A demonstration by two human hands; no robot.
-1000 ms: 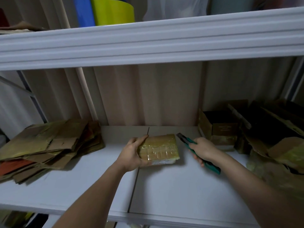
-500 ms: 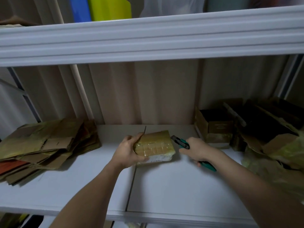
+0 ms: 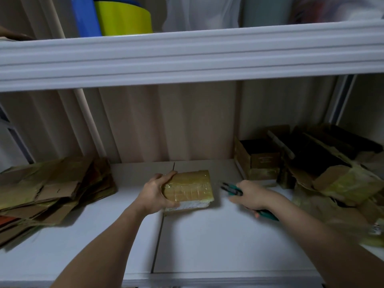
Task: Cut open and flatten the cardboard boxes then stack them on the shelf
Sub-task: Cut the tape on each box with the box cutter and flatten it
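While left hand grips taped box, right hand holds cutter.

Count: 1 taped box, sealed. 1 green cutter. 1 pile of flattened cardboard, far left (sheet count not resolvable). 1 open box far right; heap of boxes beside it, uncountable. 2 hands.

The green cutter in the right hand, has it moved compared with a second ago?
Yes. The green cutter now points at the taped box with a clear gap between them; before, its tip nearly touched the box's right edge.
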